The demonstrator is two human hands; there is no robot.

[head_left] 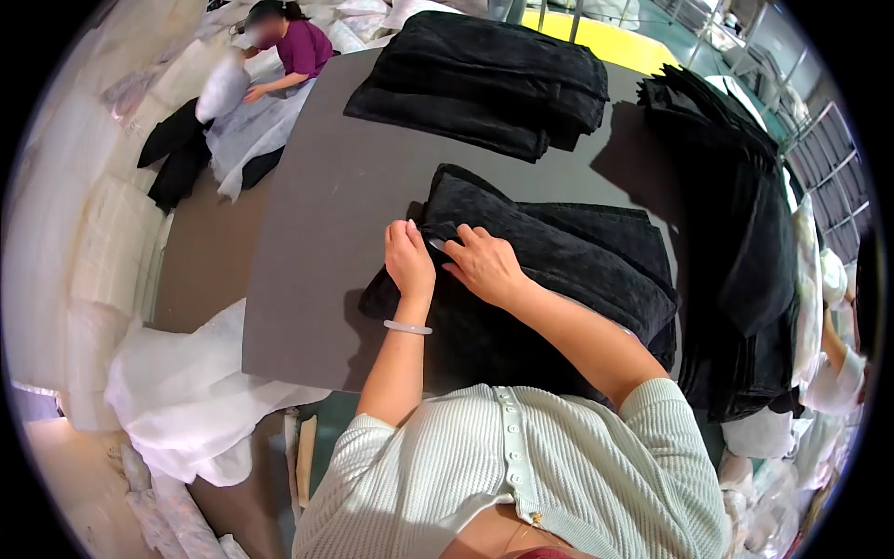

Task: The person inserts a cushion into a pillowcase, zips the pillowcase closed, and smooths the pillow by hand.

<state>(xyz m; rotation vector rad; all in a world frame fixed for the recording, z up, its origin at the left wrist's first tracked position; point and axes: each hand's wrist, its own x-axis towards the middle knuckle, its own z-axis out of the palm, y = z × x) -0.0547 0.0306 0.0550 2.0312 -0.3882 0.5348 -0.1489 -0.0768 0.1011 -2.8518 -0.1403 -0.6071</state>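
A folded black plush cloth piece (549, 238) lies on the grey table in front of me, on top of more black cloth. My left hand (410, 261), with a pale bangle on its wrist, is closed in a pinch at the cloth's left corner. Just beside it, my right hand (486, 265) rests on the same cloth with curled fingers. A small pale, shiny thing (436, 244) shows at the right fingertips; its kind is too small to make out. My fingertips partly hide the cloth corner.
Another stack of folded black cloth (484, 79) lies at the table's (317, 205) far side. A tall pile of black pieces (736, 214) stands on the right. White sheeting (186, 391) hangs at the left. A person in a purple top (303, 47) handles a white bundle at the far left.
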